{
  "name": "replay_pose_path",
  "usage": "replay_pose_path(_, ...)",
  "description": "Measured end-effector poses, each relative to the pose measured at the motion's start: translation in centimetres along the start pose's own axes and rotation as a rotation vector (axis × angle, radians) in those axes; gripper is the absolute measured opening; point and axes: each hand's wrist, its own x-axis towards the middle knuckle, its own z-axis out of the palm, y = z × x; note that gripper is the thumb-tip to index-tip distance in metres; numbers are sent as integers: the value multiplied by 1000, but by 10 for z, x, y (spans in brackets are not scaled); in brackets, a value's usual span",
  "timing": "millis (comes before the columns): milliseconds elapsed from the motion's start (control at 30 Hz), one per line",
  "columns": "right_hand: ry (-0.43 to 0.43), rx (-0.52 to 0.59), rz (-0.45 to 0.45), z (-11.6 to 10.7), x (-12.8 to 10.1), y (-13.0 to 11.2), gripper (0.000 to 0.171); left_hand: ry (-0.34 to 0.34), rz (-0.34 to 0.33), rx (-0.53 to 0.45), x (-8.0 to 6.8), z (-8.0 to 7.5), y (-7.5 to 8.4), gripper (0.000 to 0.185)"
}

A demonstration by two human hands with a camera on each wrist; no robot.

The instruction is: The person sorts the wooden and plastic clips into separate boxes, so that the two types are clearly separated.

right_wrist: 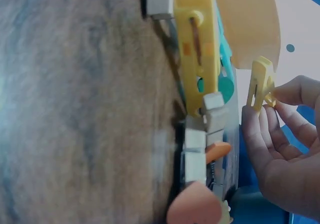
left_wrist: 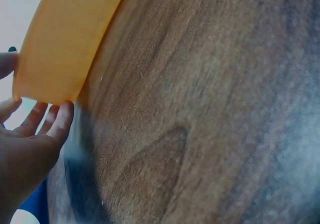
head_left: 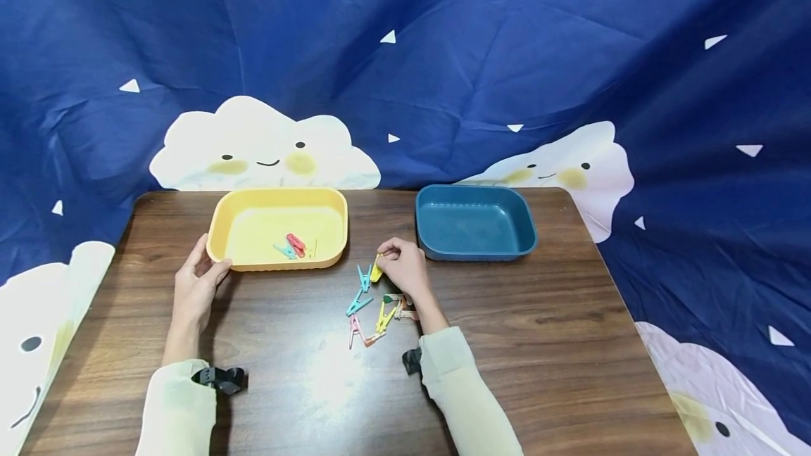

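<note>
My left hand (head_left: 195, 287) holds the near-left corner of the yellow bin (head_left: 285, 264), thumb by the rim and fingertips against its wall in the left wrist view. Inside lie a red clothespin (head_left: 296, 245), a light blue one (head_left: 286, 250) and something small and yellow. My right hand (head_left: 405, 271) pinches a yellow clothespin (right_wrist: 260, 83) between thumb and fingers, above the table. Near it on the table are two light blue clothespins (head_left: 358, 303), a pink one (head_left: 355, 329), another yellow one (head_left: 384, 317) and several wooden ones, one with a salmon heart (right_wrist: 195, 205).
A dark blue bin (head_left: 475, 256) with nothing visible inside stands at the back right, just beyond my right hand. Both bins sit near the back edge of the brown wooden table (head_left: 538, 357). A blue curtain (head_left: 412, 55) with clouds hangs behind it.
</note>
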Motion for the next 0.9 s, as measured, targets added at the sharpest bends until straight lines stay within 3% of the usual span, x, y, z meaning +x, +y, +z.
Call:
replay_pose_path(333, 49, 62, -54, 3, 11, -15, 16, 7, -7, 23, 1, 0, -1, 80)
replay_pose_path(900, 4, 88, -150, 16, 27, -58, 15, 11, -31, 43, 3, -2, -2, 80)
